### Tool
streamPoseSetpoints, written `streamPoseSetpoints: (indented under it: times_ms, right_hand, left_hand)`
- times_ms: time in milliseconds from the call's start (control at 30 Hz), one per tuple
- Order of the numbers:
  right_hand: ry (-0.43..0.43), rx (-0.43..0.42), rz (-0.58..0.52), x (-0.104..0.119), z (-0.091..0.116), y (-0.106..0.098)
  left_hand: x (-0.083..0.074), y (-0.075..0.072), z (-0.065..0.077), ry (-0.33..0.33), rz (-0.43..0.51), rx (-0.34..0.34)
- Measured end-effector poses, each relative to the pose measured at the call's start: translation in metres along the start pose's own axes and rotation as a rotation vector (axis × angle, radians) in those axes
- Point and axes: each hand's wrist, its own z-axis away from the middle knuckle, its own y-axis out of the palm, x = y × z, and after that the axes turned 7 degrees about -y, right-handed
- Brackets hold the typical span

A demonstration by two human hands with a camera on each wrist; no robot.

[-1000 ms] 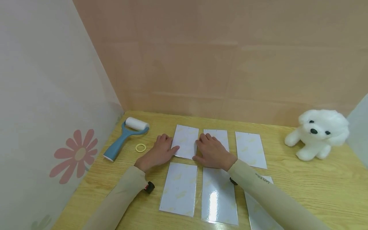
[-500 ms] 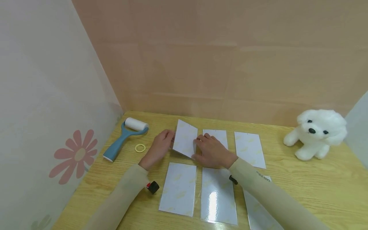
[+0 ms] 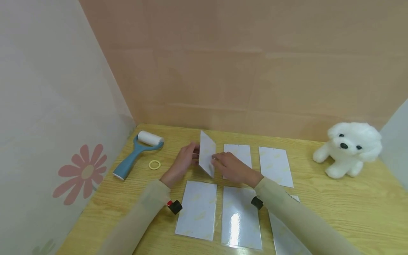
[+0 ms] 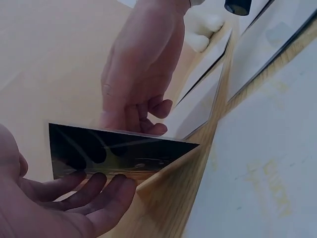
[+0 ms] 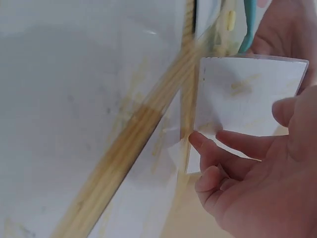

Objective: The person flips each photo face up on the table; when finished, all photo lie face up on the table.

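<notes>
A laminated card stands nearly upright on its edge, tilted, between my two hands. Its white back faces the right; its dark, glossy picture side shows in the left wrist view. The fingers of my left hand lie lightly bent against that dark side, thumb hidden. From the other side my right hand touches the white back near its lower edge with its fingertips, as the right wrist view shows. Two more cards lie white side up in the back row.
Nearer the front lie a left card, a glossy middle card and one partly under the right sleeve. A blue-handled lint roller and yellow ring are at left. A white plush dog sits at right.
The card lay flat between both hands. Its left edge has risen and swung rightward until the card stands almost upright. My left hand has moved slightly right; the right fingers have spread along the back.
</notes>
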Motion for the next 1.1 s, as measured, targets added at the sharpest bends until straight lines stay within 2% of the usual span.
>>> streamPoseSetpoints:
  times_ms: [67,233,467,700,933,1033,1100]
  right_hand:
    - [-0.002,-0.020,-0.042,0.001,0.000,0.000]
    - [0.064,-0.040,-0.148,0.002,0.000,-0.001]
    - [0.180,-0.044,-0.269,0.009,0.003,-0.005]
    - [0.246,-0.069,-0.353,0.010,0.002,-0.010]
    - [0.156,-0.138,-0.542,0.004,0.006,-0.014]
    - [0.152,-0.174,-0.586,0.004,0.010,-0.014]
    - [0.163,-0.185,-0.591,0.004,0.012,-0.014]
  left_hand:
    - [0.001,0.002,0.000,-0.016,0.030,0.026]
    - [0.003,0.005,0.001,-0.039,0.082,0.093]
    - [0.006,0.012,0.001,-0.094,0.053,0.093]
    - [0.008,0.017,-0.002,-0.067,-0.095,0.052]
    - [0.011,0.015,-0.001,0.005,-0.303,0.007]
    - [0.011,0.014,0.001,0.044,-0.395,0.010]
    - [0.012,0.014,0.002,0.049,-0.422,0.013]
